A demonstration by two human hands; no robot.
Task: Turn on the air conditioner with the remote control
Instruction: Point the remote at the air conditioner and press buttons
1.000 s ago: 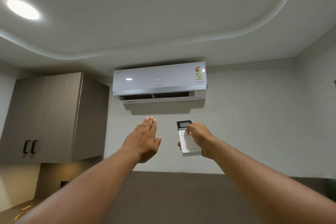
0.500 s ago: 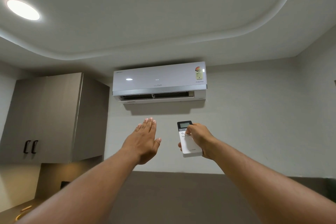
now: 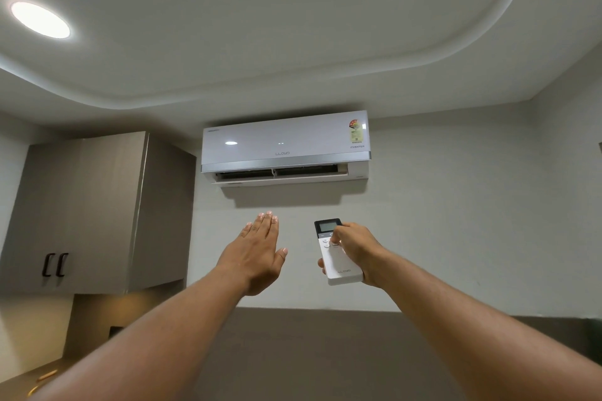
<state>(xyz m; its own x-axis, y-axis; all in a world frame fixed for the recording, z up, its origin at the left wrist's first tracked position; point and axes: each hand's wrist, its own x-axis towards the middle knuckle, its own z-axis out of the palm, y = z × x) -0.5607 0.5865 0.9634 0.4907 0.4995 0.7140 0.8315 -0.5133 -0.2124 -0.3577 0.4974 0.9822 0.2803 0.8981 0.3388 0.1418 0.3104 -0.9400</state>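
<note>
Right hand [image 3: 356, 251] is wrapped around the remote control [image 3: 338, 257], thumb on the buttons and aimed up at the air conditioner [image 3: 286, 148] (flap looks open already), left hand [image 3: 257, 254] flat and empty underneath, probably checking airflow next.

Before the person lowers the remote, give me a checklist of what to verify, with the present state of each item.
1. Remote control held in right hand: ok.
2. Remote's top end aimed toward air conditioner: ok.
3. Thumb on the buttons: ok.
4. Louver under the unit open: ok.
5. Left hand raised flat below the vent, holding nothing: ok.
6. Air actually blowing: cannot tell.
</note>
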